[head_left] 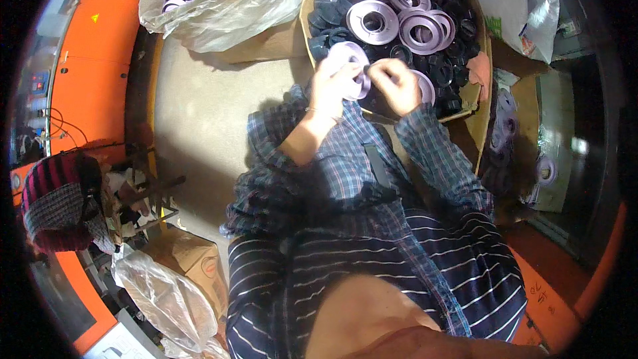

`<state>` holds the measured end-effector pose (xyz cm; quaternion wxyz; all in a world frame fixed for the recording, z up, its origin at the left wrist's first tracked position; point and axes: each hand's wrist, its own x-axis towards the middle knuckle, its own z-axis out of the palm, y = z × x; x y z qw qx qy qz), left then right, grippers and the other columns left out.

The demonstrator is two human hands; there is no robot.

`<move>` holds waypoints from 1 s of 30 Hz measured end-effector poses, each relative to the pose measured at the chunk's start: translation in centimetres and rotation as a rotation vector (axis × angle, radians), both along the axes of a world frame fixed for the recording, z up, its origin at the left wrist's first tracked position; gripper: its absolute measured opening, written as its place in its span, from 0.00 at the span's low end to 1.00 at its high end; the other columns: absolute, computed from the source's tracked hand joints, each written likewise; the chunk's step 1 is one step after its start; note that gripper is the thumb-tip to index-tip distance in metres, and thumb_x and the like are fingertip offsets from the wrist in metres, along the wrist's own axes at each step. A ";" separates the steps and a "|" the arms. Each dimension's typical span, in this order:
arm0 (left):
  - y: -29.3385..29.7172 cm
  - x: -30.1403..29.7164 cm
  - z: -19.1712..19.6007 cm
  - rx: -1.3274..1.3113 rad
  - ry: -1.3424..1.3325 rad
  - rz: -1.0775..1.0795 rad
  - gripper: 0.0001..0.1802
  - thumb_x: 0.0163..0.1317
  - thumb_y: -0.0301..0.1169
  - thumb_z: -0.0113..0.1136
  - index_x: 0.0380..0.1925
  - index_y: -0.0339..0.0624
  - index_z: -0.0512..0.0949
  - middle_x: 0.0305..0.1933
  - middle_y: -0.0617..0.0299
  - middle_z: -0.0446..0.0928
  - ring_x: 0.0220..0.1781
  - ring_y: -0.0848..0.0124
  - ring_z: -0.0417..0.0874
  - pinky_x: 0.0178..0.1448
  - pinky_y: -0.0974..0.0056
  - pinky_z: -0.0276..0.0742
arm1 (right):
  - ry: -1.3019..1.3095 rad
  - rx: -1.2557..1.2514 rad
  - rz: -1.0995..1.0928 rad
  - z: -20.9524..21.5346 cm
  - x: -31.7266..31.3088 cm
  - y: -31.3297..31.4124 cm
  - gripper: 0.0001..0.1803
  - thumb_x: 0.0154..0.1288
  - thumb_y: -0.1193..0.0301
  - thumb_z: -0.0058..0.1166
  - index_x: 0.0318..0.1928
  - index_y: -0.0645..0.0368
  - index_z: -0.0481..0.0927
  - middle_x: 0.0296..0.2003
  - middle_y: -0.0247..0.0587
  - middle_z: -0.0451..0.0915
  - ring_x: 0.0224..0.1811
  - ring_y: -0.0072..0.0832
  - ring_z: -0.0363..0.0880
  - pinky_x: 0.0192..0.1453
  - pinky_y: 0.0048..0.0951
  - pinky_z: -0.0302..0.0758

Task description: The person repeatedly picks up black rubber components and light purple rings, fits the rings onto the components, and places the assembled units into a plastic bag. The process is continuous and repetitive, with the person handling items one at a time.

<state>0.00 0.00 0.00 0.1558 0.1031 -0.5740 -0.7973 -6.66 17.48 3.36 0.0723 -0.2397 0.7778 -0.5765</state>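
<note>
My left hand (325, 93) grips a pale lilac plastic ring (359, 55) by its left side, over the near edge of a cardboard box (487, 73). Close to the ring's right edge is my right hand (397, 88), its fingers curled into a pinch; whatever lies between them is too small or hidden to make out. Black round plastic parts (325, 13) fill the box. On top of them lie several more lilac rings (372, 22), some stacked. Another lilac ring (425, 88) is partly covered by my right hand.
A clear plastic bag (226, 16) of lilac rings stands at the far left of the box. Another plastic bag (522, 10) is at the far right. Orange machine panels (93, 60) and a striped cushion (60, 203) line the left side. A cardboard carton (189, 262) sits lower left.
</note>
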 end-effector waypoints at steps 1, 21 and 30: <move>-0.6 0.4 1.3 -0.069 0.046 0.021 0.20 0.63 0.22 0.60 0.56 0.33 0.73 0.49 0.55 0.82 0.52 0.63 0.84 0.58 0.62 0.80 | -0.155 0.014 -0.143 -0.9 -1.4 -0.1 0.18 0.57 0.61 0.69 0.40 0.62 0.82 0.42 0.47 0.82 0.48 0.40 0.81 0.52 0.36 0.76; 2.3 8.1 9.8 0.252 -0.068 -0.189 0.22 0.71 0.25 0.51 0.64 0.32 0.68 0.62 0.54 0.75 0.62 0.68 0.77 0.66 0.63 0.72 | 0.350 0.250 0.123 6.1 4.2 0.3 0.19 0.68 0.73 0.55 0.58 0.65 0.76 0.50 0.54 0.80 0.50 0.44 0.82 0.56 0.33 0.77; 3.2 9.3 10.6 -0.069 -0.145 -0.153 0.25 0.69 0.27 0.58 0.64 0.30 0.68 0.56 0.54 0.79 0.54 0.70 0.80 0.59 0.64 0.76 | 0.296 0.248 0.149 6.8 6.2 2.0 0.38 0.56 0.56 0.70 0.60 0.65 0.70 0.47 0.55 0.80 0.45 0.41 0.84 0.49 0.36 0.80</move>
